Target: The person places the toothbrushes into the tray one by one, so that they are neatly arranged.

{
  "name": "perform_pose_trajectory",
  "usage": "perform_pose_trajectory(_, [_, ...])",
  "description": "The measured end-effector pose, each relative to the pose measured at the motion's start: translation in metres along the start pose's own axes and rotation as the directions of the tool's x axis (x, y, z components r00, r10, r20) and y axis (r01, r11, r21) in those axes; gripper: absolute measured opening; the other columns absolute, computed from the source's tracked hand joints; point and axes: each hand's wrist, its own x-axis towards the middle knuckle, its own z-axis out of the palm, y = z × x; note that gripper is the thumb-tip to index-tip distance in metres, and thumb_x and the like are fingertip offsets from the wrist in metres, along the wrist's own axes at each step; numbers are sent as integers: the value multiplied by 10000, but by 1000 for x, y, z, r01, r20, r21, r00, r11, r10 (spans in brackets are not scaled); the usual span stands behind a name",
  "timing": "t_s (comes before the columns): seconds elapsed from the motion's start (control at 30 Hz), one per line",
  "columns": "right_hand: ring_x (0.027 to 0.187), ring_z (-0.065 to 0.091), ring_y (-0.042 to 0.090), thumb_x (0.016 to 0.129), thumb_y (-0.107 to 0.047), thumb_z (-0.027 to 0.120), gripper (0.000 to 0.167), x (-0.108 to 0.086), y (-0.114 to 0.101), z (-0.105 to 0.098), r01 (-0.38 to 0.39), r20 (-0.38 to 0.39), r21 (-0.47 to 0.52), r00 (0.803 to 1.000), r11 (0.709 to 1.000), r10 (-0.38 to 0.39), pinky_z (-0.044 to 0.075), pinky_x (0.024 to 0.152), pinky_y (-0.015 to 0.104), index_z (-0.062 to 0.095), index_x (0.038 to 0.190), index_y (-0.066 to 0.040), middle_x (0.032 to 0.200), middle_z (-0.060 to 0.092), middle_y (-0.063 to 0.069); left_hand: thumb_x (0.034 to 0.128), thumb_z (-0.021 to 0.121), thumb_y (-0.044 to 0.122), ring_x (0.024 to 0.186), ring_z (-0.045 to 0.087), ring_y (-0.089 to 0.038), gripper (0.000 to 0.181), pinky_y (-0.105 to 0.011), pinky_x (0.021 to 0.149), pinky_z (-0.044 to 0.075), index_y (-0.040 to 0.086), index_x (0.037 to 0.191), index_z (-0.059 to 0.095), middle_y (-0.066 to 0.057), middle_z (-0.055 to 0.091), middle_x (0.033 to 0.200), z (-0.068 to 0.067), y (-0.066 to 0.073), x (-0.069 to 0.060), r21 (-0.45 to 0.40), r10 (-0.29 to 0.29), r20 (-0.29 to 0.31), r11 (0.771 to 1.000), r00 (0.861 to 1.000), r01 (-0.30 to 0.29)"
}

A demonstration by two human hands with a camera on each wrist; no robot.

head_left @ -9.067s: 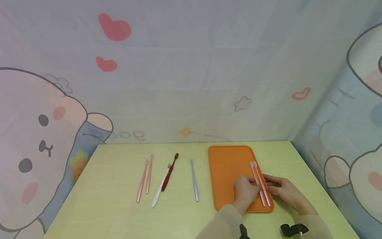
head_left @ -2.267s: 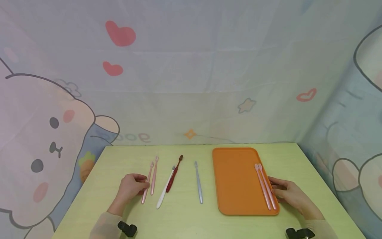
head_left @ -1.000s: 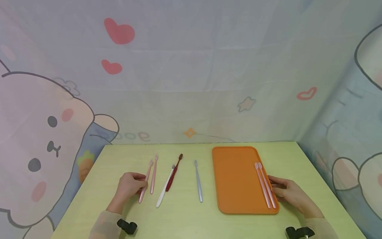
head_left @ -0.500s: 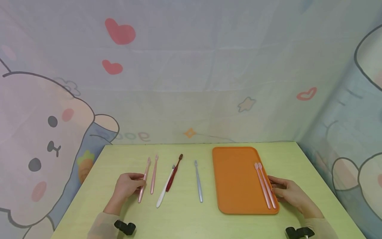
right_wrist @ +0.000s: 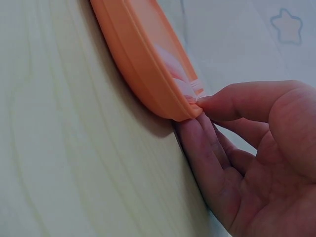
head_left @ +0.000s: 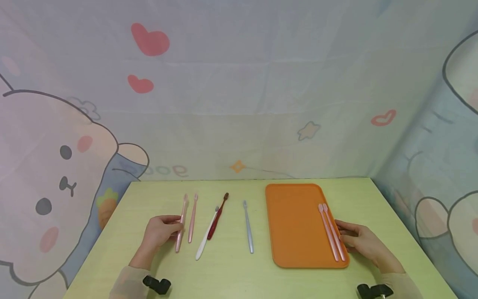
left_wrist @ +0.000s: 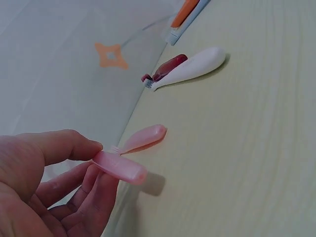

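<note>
My left hand [head_left: 160, 230] pinches the handle of a pink toothbrush [left_wrist: 121, 168] between thumb and fingers. In the left wrist view its shadow falls apart from it, so it is raised off the table. Just right of it lies a second pink toothbrush [head_left: 192, 220]. At the right, my right hand [head_left: 364, 243] grips the right rim of an orange tray [head_left: 295, 224], thumb on top and fingers beneath, as the right wrist view shows. Two pink toothbrushes [head_left: 328, 233] lie side by side along that rim inside the tray.
A white toothbrush [head_left: 203, 245] touches or overlaps a dark red toothbrush [head_left: 218, 218] mid-left on the pale table [head_left: 231, 278]. A light blue toothbrush [head_left: 248, 230] lies alone left of the tray. A patterned curtain [head_left: 261, 104] rises behind the table.
My left hand has gone from the tray to the table's left side and taken hold of a pink toothbrush, since turned more upright. My right hand stays at the tray's rim.
</note>
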Motion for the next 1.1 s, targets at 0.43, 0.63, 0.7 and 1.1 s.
perform_pose_trajectory(0.43, [1151,659,138,1075,-150,655,686,-1,0,1,2,-4,6,1000,1000,-2,638,863,385,321,1623,91,1522,522,311,903,767,8,780,718,-200,429,-376,667,659,-117,1304,681,-156,735,1010,17,17,-7,-54,23,19,998,1000,-22])
perform_pose_trajectory(0.63, [1182,657,180,1075,-148,651,678,0,-1,2,3,-8,-7,1000,1000,-3,638,859,384,328,1623,86,1518,527,310,918,775,10,787,718,-202,406,-393,673,663,-114,1294,686,-156,735,1017,26,21,-9,-69,35,20,997,999,-34])
perform_pose_trajectory(0.7, [1187,658,197,1072,-145,653,675,0,-2,2,3,-11,-7,1000,1000,-3,637,858,386,335,1621,87,1509,537,307,914,778,8,777,719,-200,397,-384,669,661,-105,1286,695,-148,738,1005,29,23,-10,-82,30,18,996,999,-29])
perform_pose_trajectory(1.1, [1195,657,211,1067,-132,656,659,-4,-3,3,-3,-7,19,1000,1000,3,638,886,404,360,1617,78,1486,560,280,902,784,-3,732,714,-197,383,-344,630,649,-93,1265,700,-132,716,973,59,36,-17,-190,55,68,981,996,-42])
